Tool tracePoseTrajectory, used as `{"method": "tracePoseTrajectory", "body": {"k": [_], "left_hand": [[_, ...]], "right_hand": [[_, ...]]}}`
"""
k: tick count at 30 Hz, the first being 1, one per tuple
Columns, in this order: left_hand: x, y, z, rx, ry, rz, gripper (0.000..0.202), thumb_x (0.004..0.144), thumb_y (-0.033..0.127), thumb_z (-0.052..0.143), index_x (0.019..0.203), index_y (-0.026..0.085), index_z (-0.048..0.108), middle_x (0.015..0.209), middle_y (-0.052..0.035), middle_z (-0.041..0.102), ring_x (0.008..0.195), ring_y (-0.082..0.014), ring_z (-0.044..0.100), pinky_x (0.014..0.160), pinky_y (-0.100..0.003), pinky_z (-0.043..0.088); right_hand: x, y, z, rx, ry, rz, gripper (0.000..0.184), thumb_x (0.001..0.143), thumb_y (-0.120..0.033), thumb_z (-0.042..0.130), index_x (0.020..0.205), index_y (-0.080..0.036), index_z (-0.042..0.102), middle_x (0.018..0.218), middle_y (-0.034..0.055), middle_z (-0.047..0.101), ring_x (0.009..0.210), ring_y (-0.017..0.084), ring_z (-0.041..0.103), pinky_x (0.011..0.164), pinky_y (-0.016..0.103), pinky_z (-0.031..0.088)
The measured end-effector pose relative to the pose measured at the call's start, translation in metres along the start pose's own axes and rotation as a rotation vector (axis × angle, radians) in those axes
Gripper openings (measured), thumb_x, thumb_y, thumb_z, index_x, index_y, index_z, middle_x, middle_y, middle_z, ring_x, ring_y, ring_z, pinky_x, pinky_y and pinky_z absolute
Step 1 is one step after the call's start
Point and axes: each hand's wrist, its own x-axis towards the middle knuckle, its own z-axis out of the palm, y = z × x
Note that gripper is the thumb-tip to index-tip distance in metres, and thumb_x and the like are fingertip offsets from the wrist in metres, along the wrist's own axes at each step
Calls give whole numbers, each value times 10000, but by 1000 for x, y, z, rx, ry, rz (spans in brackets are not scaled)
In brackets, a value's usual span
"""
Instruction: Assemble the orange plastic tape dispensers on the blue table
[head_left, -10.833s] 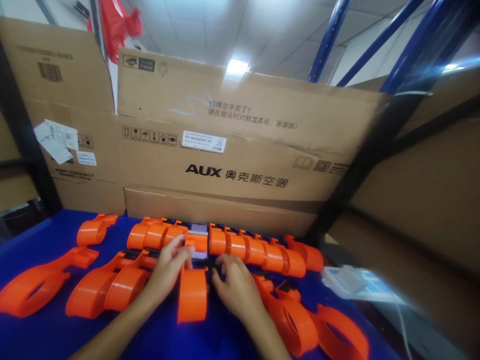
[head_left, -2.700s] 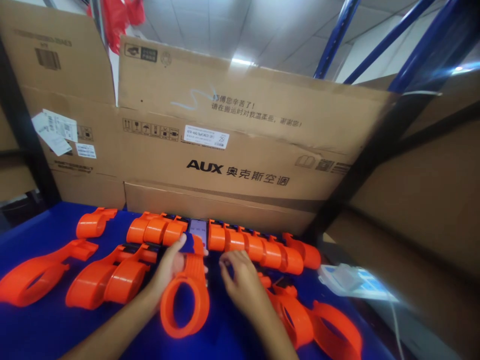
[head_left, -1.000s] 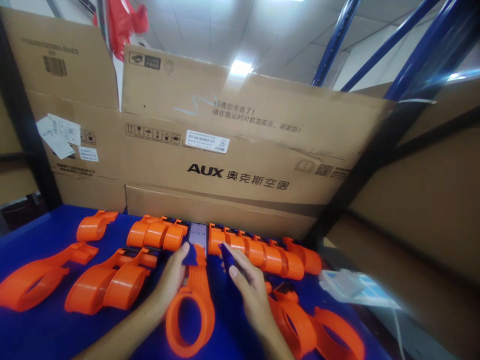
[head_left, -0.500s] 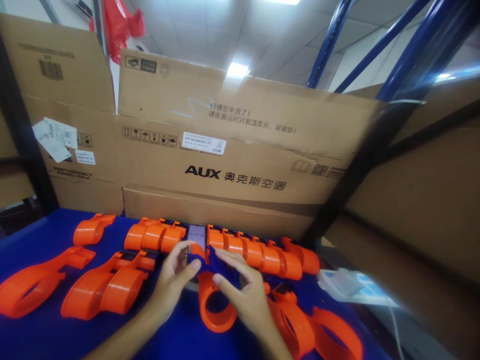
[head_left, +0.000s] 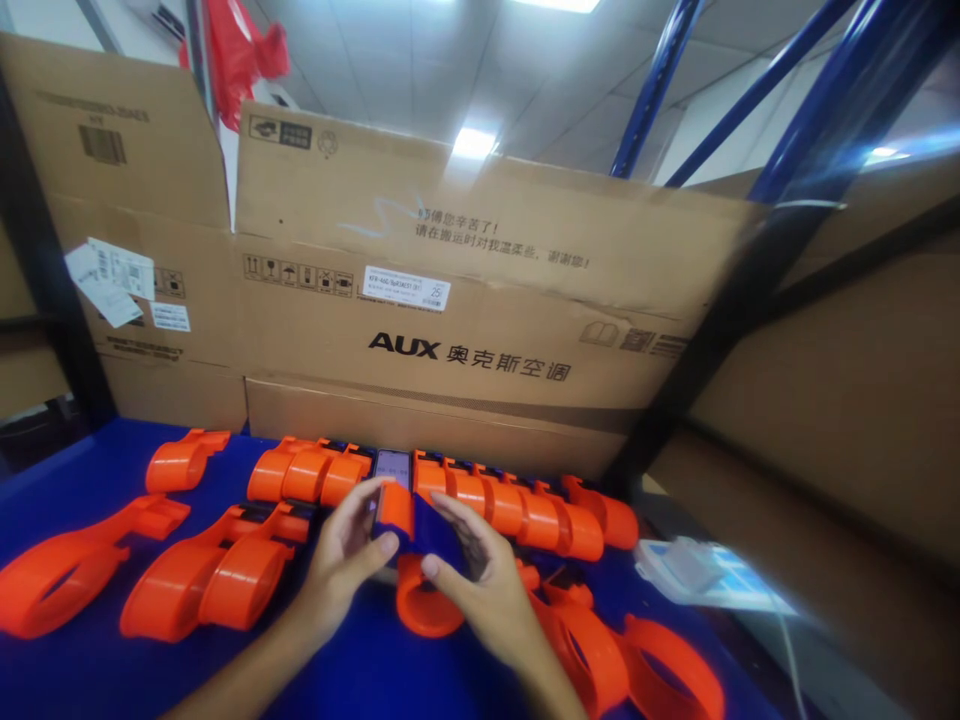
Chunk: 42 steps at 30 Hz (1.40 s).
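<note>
Between my hands is a tape dispenser of orange and blue plastic (head_left: 439, 532), its round orange loop (head_left: 429, 610) hanging below. My left hand (head_left: 351, 548) grips the left side, by the orange upper piece (head_left: 397, 508), thumb at the front edge. On the right, my right hand (head_left: 484, 572) is curled around the blue part, thumb toward me. Its fingertips are partly hidden behind the piece. Several orange dispensers (head_left: 504, 507) stand in a row behind my hands, and a phone (head_left: 393, 466) leans upright among them.
More orange dispensers lie on the blue tabletop (head_left: 330, 660), at left (head_left: 172, 585) and near right (head_left: 667, 660). A cardboard sheet (head_left: 315, 330) walls off the back. A dark rack post (head_left: 697, 360) rises at right, beside a white power strip (head_left: 712, 575) with a cable.
The held dispenser has tilted, so more of its orange upper piece shows and its loop sits higher. Both hands keep their hold, nearly in the same place.
</note>
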Motion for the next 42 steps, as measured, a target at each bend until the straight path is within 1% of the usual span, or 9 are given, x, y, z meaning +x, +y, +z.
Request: {"method": "tracePoseTrajectory", "body": {"k": [4,7,12,18,22,29,34,38,42], "left_hand": [[-2,2,-2,-6,-33,18,602,813,256,762,1381,270,565,1441,-85,585,1371,-342,479,1060,-368,466],[-3,3,-4,4,-49,28,622,800,290,768,1389,262,567,1504,-90,523,1404,-367,430,1098,-399,435],[-1,9,0,108,-46,100,627,764,383,782,1346,234,599,1484,-107,522,1390,-382,433,1167,-467,342],[0,17,10,159,76,-21,462,694,310,849,1108,257,653,1311,-100,651,1200,-361,603,1015,-512,499],[1,18,12,154,94,-52,398,700,313,846,1022,253,618,1258,-93,675,1129,-335,641,979,-509,515],[1,21,14,112,128,-92,398,679,290,858,991,260,612,1152,-61,692,1066,-316,652,936,-473,536],[1,19,13,101,151,-96,400,680,291,855,998,261,614,993,-28,687,910,-263,663,864,-435,561],[2,20,12,147,129,-65,385,700,319,842,1013,259,626,1048,-31,689,863,-227,666,879,-420,556],[3,22,13,156,98,-46,476,711,377,826,1135,267,640,1212,-87,684,1013,-310,665,892,-467,563]], "right_hand": [[-2,-2,0,-82,-11,-33,524,809,-322,779,1306,-268,622,1323,90,672,1221,304,631,1059,502,489],[-3,-3,-2,-191,1,-92,500,792,-352,785,1266,-271,649,1240,84,716,1124,315,681,981,494,543],[-3,2,-5,-507,41,-260,639,742,-397,838,1328,-270,616,1167,95,714,1048,312,680,942,462,554],[-3,15,-5,-768,86,-448,610,834,-373,771,1398,-287,557,1081,105,673,971,298,641,863,487,548],[-4,17,-4,-797,78,-483,629,841,-361,768,1419,-304,528,1098,106,660,993,302,631,870,493,534],[-4,15,-2,-781,81,-468,673,837,-343,772,1448,-332,490,1107,97,656,1002,304,626,878,491,525],[-4,15,0,-782,93,-465,687,837,-340,769,1461,-333,480,1129,97,661,1013,307,628,892,493,519],[-4,16,0,-772,87,-454,686,833,-329,772,1456,-331,487,1133,95,665,1019,305,629,891,486,521],[-5,13,3,-707,118,-398,683,809,-342,788,1436,-318,518,1166,95,675,1061,320,634,949,514,510]]}}
